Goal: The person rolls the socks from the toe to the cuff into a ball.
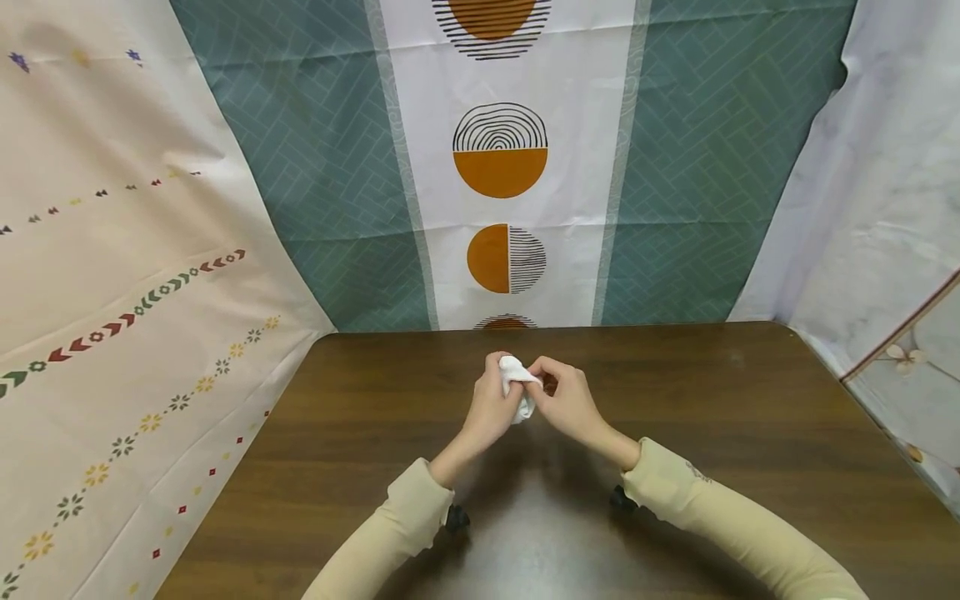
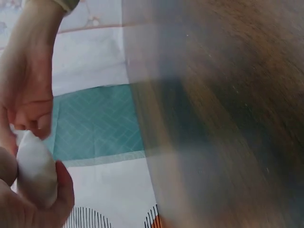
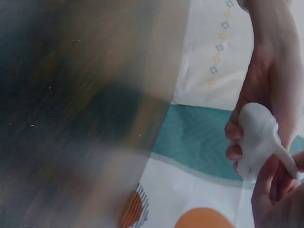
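Note:
Over the far half of the table, both hands hold a smooth, soft white dough-like lump (image 1: 521,408). My left hand (image 1: 487,407) grips it from the left, with several fingers curled behind it in the right wrist view. There, a narrow strip stretches out from the rounded white lump (image 3: 259,137). Thumb and fingers of my right hand (image 1: 567,402) pinch that strip. From the left wrist, the lump (image 2: 37,171) looks like a plump oval with a pointed top, held between thumb and fingers.
The brown wooden table (image 1: 360,467) extends under both arms. A green and white patterned cloth (image 1: 517,208) hangs behind its far edge. Pale printed cloths stand at the left (image 1: 150,333) and right (image 1: 862,208). Small black objects (image 1: 457,518) show below the cuffs.

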Available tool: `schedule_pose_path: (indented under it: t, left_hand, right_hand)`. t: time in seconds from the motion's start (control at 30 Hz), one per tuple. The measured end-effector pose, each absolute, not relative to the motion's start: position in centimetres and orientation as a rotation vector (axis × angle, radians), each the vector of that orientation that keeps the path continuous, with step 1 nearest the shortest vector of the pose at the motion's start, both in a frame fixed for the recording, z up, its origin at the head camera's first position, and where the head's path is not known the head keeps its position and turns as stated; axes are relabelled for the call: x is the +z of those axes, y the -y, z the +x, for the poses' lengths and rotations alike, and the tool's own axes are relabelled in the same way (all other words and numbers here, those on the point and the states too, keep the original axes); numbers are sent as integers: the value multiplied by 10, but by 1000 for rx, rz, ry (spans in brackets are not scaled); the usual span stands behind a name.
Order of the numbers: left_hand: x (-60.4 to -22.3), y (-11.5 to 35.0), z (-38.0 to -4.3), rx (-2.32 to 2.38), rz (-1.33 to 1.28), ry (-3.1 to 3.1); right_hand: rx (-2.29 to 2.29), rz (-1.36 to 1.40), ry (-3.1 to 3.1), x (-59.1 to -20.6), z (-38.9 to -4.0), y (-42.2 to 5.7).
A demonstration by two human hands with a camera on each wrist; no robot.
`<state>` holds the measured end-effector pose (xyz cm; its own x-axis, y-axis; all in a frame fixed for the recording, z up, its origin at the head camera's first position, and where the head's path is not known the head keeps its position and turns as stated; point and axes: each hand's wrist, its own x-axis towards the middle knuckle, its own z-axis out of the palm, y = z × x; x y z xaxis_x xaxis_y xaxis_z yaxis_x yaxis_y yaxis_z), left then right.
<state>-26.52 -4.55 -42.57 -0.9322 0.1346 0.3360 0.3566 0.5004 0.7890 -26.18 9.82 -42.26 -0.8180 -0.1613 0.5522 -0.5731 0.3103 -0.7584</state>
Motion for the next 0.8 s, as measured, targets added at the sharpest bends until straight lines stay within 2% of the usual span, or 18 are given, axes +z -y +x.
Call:
schedule_pose_path:
  t: [0.2,0.37,0.67,0.8]
  left_hand:
    - [-422,49,-272,-1305,-202,2493]
    - [-421,49,-271,-1318,-179,2491]
    - [-426,48,-269,-1400,-416,2586]
    - [-419,50,-269,-1818,-529,2629]
  right_hand:
    - [1338,848,2087,-424,-253,-91]
    - [1316,864,2153,-424,-257,-89]
    - [1393,787,2363,-428,-261,-92]
    - [1448,679,2396,-428,-266,-98]
